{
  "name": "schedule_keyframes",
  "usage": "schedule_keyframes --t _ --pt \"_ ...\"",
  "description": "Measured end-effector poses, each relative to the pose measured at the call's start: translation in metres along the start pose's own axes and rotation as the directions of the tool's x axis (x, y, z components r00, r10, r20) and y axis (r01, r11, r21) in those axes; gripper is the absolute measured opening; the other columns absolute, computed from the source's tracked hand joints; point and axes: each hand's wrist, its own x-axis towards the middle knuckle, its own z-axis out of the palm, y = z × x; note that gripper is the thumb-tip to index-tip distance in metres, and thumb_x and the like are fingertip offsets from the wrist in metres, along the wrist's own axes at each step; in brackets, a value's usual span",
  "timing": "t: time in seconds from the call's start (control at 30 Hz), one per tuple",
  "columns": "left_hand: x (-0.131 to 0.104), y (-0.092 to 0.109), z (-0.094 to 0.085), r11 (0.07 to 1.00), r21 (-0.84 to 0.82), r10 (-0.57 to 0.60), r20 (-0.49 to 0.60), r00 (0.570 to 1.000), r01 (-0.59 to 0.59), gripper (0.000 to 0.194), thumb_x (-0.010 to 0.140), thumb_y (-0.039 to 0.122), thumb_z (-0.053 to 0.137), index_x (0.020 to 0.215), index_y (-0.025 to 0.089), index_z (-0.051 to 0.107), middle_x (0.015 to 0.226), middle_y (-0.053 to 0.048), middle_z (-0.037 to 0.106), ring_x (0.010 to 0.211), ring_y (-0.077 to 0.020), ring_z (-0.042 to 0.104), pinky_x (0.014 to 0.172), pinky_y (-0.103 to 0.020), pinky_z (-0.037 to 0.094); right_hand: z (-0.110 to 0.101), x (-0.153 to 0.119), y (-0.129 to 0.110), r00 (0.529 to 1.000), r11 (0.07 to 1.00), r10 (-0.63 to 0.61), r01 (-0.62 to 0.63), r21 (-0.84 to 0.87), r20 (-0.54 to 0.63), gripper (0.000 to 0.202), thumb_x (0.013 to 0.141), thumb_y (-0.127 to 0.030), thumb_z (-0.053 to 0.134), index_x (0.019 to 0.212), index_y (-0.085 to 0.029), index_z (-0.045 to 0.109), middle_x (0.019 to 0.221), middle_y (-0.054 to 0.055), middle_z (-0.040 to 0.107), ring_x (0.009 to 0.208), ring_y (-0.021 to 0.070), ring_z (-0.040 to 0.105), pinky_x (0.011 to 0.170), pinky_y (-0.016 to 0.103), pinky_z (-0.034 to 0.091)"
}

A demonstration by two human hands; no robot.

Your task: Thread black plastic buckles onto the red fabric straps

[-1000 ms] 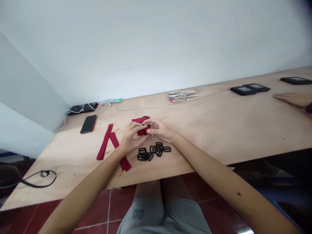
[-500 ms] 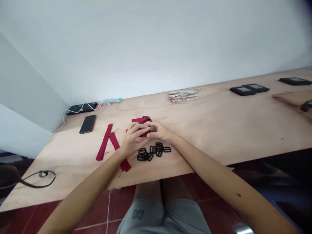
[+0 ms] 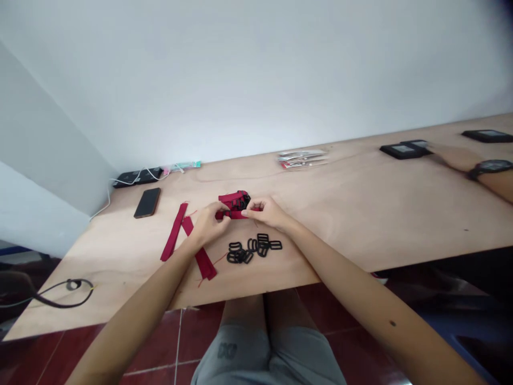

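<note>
A red webbing strap (image 3: 237, 215) stretches between my two hands, low over the table. At its left end, my left hand (image 3: 208, 223) is closed around the strap beside a black slide buckle. My right hand (image 3: 267, 213) pinches the other end between thumb and fingers. Just behind lies a pile of red straps with black buckles (image 3: 229, 199), partly hidden by my hands. Nearer to me are several loose black slide buckles (image 3: 240, 255). Left of these, one red strap (image 3: 174, 232) lies slanted, and more red strapping (image 3: 205, 263) passes under my left forearm.
Along the back left are a phone (image 3: 147, 203), black boxes (image 3: 137, 177) with a white cable, and a small packet (image 3: 188, 165). Flat packets (image 3: 302, 159) lie by the wall. At right, another person's hand (image 3: 449, 155) touches black devices (image 3: 404, 151). A dark cable (image 3: 60, 305) loops at the left edge.
My hands have moved apart from each other, and the red strap now shows stretched between them. The other person's hand has moved left onto the black devices.
</note>
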Motion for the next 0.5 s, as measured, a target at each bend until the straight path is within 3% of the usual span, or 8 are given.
schedule_keyframes --t 0.1,0.2,0.37,0.5 --pt "-0.002 0.002 0.004 0.989 0.03 0.141 0.083 0.987 -0.144 0.029 0.085 0.015 0.067 0.111 0.022 0.076 0.109 -0.009 0.077 0.105 -0.0296 0.069 0.099 -0.048 0.057 0.005 0.001 0.006 0.997 1.0 0.009 -0.01 0.012 0.075 0.044 0.082 -0.06 0.086 0.075 -0.019 0.068 0.048 -0.005 0.055 0.045 0.0122 0.048 0.047 0.027 0.033" --pt "-0.003 0.005 0.009 0.982 -0.066 0.186 0.148 0.971 -0.178 0.022 0.09 0.018 0.067 0.11 0.023 0.075 0.103 -0.008 0.076 0.101 -0.0275 0.069 0.096 -0.046 0.056 0.007 0.004 0.014 0.996 1.0 0.008 -0.01 0.014 0.094 0.044 0.082 -0.06 0.086 0.078 -0.019 0.069 0.05 -0.005 0.056 0.045 0.0117 0.048 0.047 0.026 0.033" --pt "-0.002 -0.003 0.009 0.994 -0.091 0.074 0.083 0.994 -0.067 0.016 0.086 0.014 0.061 0.096 0.022 0.07 0.093 -0.005 0.074 0.088 -0.0238 0.068 0.08 -0.038 0.056 0.001 0.006 0.011 0.987 1.0 -0.004 0.006 -0.009 0.163 0.045 0.079 -0.057 0.087 0.074 -0.02 0.063 0.057 -0.005 0.055 0.051 0.0114 0.049 0.051 0.026 0.035" --pt "0.001 -0.009 0.005 0.995 -0.084 -0.062 0.009 0.998 0.062 0.015 0.085 0.015 0.057 0.094 0.02 0.068 0.09 -0.004 0.075 0.081 -0.0217 0.067 0.075 -0.034 0.052 -0.011 0.002 0.003 0.913 0.981 0.03 0.051 -0.186 0.407 0.04 0.069 -0.048 0.096 0.078 -0.018 0.071 0.068 -0.003 0.061 0.064 0.0139 0.054 0.058 0.026 0.04"
